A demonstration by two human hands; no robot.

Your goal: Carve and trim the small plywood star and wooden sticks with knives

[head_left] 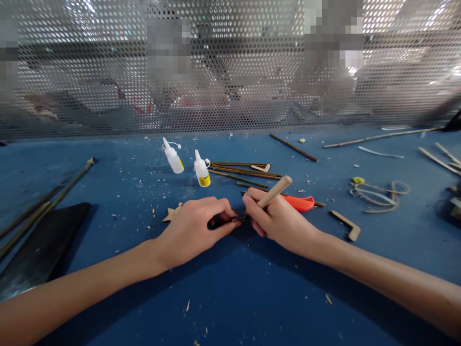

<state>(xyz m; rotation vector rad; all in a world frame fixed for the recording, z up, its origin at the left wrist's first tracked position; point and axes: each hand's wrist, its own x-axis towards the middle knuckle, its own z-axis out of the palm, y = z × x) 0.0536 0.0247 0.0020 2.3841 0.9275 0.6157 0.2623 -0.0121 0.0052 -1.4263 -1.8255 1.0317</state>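
Observation:
My left hand (198, 223) pinches a short, thin dark stick (239, 219) between thumb and fingertips, above the blue table. Gripped like a pen in my right hand (272, 216) is a wooden-handled tool (275, 191); its pale round handle slants up to the right. The tool's working end is hidden by my fingers, close to the stick. Behind my right hand lies an orange-handled knife (298, 203), partly covered. A pale wooden star-shaped piece (172, 213) shows beside my left hand.
Two white glue bottles (202, 173) stand ahead, near a bundle of thin brown sticks (245, 169). An L-shaped wooden piece (346, 226) and looped cord (385, 197) lie right. A black flat object (46, 240) lies left. A perforated metal screen (230, 86) rises behind.

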